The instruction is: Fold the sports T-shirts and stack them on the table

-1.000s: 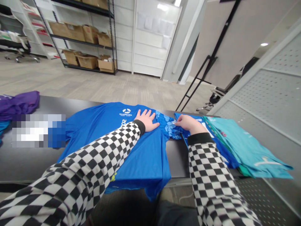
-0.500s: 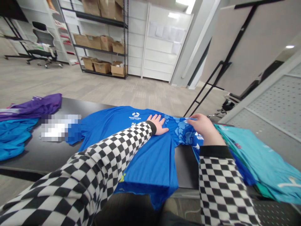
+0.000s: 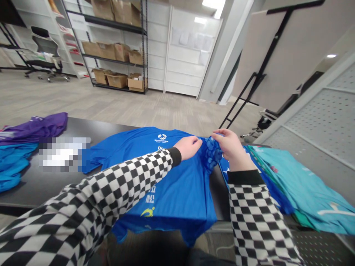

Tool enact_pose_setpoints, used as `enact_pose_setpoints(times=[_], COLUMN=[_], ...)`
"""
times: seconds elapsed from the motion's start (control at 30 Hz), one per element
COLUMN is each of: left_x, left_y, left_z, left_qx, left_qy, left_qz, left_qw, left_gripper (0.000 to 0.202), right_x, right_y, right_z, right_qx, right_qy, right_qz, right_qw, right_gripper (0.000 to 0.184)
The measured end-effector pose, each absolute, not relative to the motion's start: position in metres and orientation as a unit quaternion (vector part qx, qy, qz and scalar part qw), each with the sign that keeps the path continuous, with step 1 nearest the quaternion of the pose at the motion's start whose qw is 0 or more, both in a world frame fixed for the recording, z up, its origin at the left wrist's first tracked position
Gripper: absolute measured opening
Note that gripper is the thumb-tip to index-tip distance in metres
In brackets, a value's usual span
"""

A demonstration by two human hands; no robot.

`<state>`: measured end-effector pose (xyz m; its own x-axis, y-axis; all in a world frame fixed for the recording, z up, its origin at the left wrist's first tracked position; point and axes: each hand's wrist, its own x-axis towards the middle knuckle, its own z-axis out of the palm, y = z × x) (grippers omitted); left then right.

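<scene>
A blue T-shirt point(image 3: 177, 184) with white print and a yellow-green mark lies spread on the black table, its lower hem hanging over the front edge. At its right shoulder my left hand point(image 3: 190, 146) is closed, fingers curled onto the cloth; the fingertips are partly hidden. My right hand point(image 3: 230, 146) pinches the top of the patterned sleeve point(image 3: 213, 153) between thumb and fingers, and the sleeve hangs bunched between my hands. Both of my arms wear black-and-white checked sleeves.
Folded turquoise shirts point(image 3: 299, 177) are stacked at the right. Purple point(image 3: 47, 125) and bright blue garments point(image 3: 13, 162) lie at the left end of the table point(image 3: 83, 127). Behind stand a shelf with cardboard boxes point(image 3: 115, 79) and a board on a black stand point(image 3: 266, 62).
My left hand has gone from lying flat and spread on the shirt to closed at its shoulder. My right hand has come left, and the sleeve that was stretched out is now bunched.
</scene>
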<state>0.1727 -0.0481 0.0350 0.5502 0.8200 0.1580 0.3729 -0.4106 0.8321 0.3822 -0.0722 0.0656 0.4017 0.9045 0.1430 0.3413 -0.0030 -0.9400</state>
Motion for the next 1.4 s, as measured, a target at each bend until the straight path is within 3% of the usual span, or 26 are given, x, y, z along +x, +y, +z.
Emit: enact_pose_setpoints(times=[0.07, 0.13, 0.3, 0.4, 0.5, 0.6, 0.73, 0.83, 1.0, 1.13, 1.23, 1.4], left_x=[0.169, 0.165, 0.148, 0.138, 0.128, 0.109, 0.071, 0.040, -0.001, -0.013, -0.015, -0.034], left_y=[-0.062, -0.075, -0.086, -0.082, -0.082, -0.090, -0.108, -0.121, -0.145, -0.162, -0.163, -0.150], left_z=[0.044, 0.049, 0.053, 0.058, 0.066, 0.072, 0.067, 0.056, 0.037, 0.032, 0.036, 0.046], left_qx=[0.682, 0.583, 0.464, 0.423, 0.407, 0.406, 0.407, 0.385, 0.340, 0.315, 0.313, 0.324], left_qy=[0.346, 0.299, 0.291, 0.316, 0.316, 0.297, 0.306, 0.349, 0.404, 0.413, 0.423, 0.444], left_qz=[0.298, 0.313, 0.390, 0.414, 0.430, 0.424, 0.418, 0.430, 0.432, 0.445, 0.440, 0.459], left_qw=[0.572, 0.688, 0.740, 0.741, 0.742, 0.753, 0.752, 0.739, 0.731, 0.730, 0.728, 0.698], left_gripper=[0.046, 0.045, 0.029, 0.011, 0.013, 0.015, 0.023, 0.028, 0.037, 0.040, 0.044, 0.043], right_x=[0.359, 0.337, 0.318, 0.332, 0.345, 0.345, 0.321, 0.300, 0.284, 0.287, 0.288, 0.275], right_y=[-0.076, -0.083, -0.095, -0.084, -0.065, -0.047, -0.031, -0.021, 0.000, 0.014, 0.022, 0.034], right_z=[0.065, 0.065, 0.071, 0.064, 0.044, 0.020, 0.003, 0.003, 0.016, 0.026, 0.032, 0.039], right_qx=[-0.583, -0.515, -0.412, -0.457, -0.567, -0.573, -0.500, -0.500, -0.512, -0.517, -0.555, -0.543], right_qy=[-0.496, -0.516, -0.519, -0.519, -0.551, -0.673, -0.800, -0.825, -0.824, -0.827, -0.795, -0.767], right_qz=[0.351, 0.428, 0.537, 0.477, 0.317, 0.188, 0.156, 0.152, 0.152, 0.149, 0.177, 0.247], right_qw=[0.539, 0.534, 0.521, 0.543, 0.524, 0.429, 0.293, 0.217, 0.191, 0.164, 0.167, 0.235], right_gripper=[0.039, 0.043, 0.051, 0.050, 0.050, 0.060, 0.074, 0.068, 0.054, 0.023, 0.010, 0.010])
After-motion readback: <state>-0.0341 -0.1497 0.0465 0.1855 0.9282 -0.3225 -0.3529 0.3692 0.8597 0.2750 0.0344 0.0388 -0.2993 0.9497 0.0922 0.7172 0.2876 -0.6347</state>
